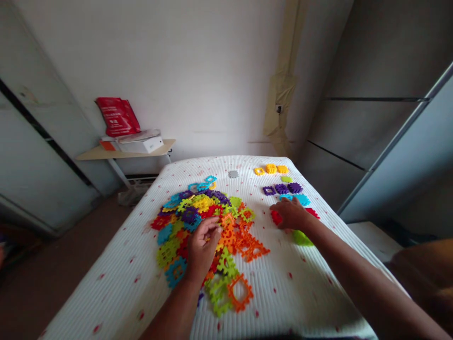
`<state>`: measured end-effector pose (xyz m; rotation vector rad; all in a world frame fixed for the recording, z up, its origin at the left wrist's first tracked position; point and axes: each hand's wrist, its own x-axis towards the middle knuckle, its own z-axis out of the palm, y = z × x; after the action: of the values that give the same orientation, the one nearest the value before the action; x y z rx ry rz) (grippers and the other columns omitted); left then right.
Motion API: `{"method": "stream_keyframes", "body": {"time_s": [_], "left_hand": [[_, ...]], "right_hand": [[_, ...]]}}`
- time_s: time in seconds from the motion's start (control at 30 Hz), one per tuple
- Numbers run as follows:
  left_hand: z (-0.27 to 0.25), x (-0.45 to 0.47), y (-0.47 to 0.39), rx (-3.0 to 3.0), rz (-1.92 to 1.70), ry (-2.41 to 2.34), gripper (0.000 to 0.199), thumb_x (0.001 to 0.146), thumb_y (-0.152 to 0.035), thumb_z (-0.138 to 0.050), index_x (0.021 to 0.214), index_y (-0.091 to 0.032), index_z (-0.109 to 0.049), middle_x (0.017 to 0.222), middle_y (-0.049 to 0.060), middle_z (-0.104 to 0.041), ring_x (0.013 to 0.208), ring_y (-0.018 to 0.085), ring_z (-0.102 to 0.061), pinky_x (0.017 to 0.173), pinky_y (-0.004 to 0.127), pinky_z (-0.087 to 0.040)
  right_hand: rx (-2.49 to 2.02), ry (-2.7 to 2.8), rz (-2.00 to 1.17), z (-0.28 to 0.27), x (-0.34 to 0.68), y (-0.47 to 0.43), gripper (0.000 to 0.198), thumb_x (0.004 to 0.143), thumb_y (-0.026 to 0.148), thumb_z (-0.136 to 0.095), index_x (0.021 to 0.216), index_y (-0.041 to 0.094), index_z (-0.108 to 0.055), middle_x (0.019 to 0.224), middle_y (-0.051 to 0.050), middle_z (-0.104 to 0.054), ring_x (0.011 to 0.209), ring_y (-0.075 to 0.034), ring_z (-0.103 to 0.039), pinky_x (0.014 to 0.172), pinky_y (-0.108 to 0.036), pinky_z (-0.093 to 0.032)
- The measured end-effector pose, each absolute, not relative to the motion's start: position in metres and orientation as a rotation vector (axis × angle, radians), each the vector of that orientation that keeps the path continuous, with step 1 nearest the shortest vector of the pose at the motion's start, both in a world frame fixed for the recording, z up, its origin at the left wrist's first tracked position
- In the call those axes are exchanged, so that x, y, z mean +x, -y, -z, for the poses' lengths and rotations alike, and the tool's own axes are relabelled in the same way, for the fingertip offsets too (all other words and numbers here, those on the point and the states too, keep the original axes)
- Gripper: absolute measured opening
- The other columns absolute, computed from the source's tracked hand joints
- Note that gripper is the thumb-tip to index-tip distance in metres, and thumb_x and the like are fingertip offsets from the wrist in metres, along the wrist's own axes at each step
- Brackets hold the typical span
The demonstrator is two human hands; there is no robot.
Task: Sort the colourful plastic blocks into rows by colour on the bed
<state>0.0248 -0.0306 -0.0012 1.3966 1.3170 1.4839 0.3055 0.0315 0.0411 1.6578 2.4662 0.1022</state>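
Note:
A heap of notched plastic tiles in blue, green, yellow, red, purple and orange covers the left of the cloth-covered table. Over its middle, my left hand is closed, thumb and fingers drawn together; what they hold, if anything, is hidden. At the right my right hand reaches palm down, its fingers and thumb closed around a red tile low over the cloth. Blue tiles lie just beyond that hand, another red tile shows past its wrist, and a green tile lies nearer me.
Farther back on the right stand purple tiles, a small green tile and yellow tiles. A lone grey tile lies near the far edge. Beyond the left edge, a side table holds a white box and red bag.

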Motion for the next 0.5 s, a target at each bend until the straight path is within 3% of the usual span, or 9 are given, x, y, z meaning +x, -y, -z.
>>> {"method": "stream_keyframes", "body": {"time_s": [0.07,0.13,0.33,0.5], "left_hand": [[-0.003,0.026,0.033,1.363,-1.516,-1.306,0.030,0.074,-0.034,-0.060,0.098,-0.016,-0.059,0.085,0.005,-0.065,0.076,0.016,-0.062,0.066,0.027,-0.051],[-0.010,0.026,0.036,1.323,-1.560,-1.282,0.030,0.075,-0.036,-0.059,0.097,-0.015,-0.060,0.085,0.006,-0.066,0.076,0.017,-0.063,0.066,0.027,-0.051],[-0.042,0.013,0.044,1.221,-1.718,-1.272,0.026,0.075,-0.034,-0.060,0.093,-0.016,-0.061,0.077,0.003,-0.066,0.062,0.012,-0.059,0.060,0.024,-0.049],[-0.063,-0.024,0.033,1.387,-1.726,-1.453,0.028,0.076,-0.035,-0.058,0.095,-0.016,-0.062,0.084,0.005,-0.067,0.071,0.016,-0.061,0.068,0.028,-0.049]], "right_hand": [[1.668,-2.536,-0.143,-0.045,0.302,-0.026,0.058,0.065,0.026,-0.067,0.121,0.021,-0.053,0.118,-0.013,-0.057,0.110,-0.033,-0.047,0.085,-0.048,-0.035],[1.670,-2.650,-0.179,-0.050,0.294,-0.017,0.056,0.068,0.026,-0.066,0.122,0.021,-0.051,0.120,-0.013,-0.056,0.110,-0.031,-0.047,0.085,-0.045,-0.035],[1.512,-2.980,-0.050,-0.043,0.256,0.008,0.016,0.083,0.024,-0.051,0.096,0.019,-0.060,0.093,-0.007,-0.063,0.087,-0.019,-0.056,0.076,-0.031,-0.040],[1.551,-3.002,-0.081,-0.012,0.242,0.011,0.022,0.090,0.019,-0.038,0.079,0.017,-0.058,0.079,-0.005,-0.061,0.068,-0.013,-0.055,0.062,-0.025,-0.037]]}}
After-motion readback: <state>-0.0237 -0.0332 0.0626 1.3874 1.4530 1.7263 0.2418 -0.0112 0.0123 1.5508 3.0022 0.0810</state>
